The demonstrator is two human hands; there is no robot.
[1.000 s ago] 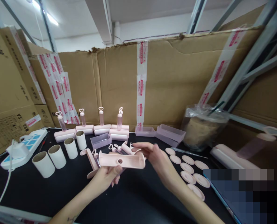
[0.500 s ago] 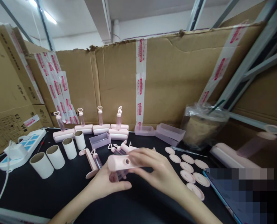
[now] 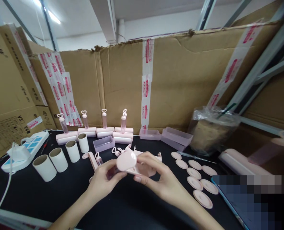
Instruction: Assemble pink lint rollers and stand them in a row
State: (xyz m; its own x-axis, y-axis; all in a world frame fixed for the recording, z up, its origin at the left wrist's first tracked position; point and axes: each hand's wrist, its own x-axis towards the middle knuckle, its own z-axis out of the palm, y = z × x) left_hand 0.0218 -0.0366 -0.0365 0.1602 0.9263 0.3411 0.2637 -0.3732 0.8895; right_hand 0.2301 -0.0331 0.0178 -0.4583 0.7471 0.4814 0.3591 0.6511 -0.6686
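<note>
Both hands meet over the middle of the black table around a pale pink lint roller frame [image 3: 126, 162], its rounded end facing me. My right hand [image 3: 164, 180] grips the frame's side with thumb and fingers. A clear purplish handle [image 3: 111, 173] shows in part between the fingers of my left hand [image 3: 102, 182], against the frame; whether the two parts are joined I cannot tell. Just behind my hands lie loose handles with heart-shaped loops [image 3: 118, 151] and more pink frames [image 3: 92, 159], partly covered by the hands.
White paper rolls [image 3: 44, 167] stand at left beside a power strip [image 3: 26, 151]. Assembled lint rollers [image 3: 123, 137] line the cardboard wall [image 3: 175, 80], near purplish trays [image 3: 176, 137]. At right are pink discs [image 3: 203, 198], a screwdriver [image 3: 196, 156], a bagged drink cup [image 3: 209, 134] and a phone [image 3: 230, 198].
The pink frame has turned in my hands: its holed side faced me before, now its rounded end does. My left hand has shifted slightly, and the view has moved a little.
</note>
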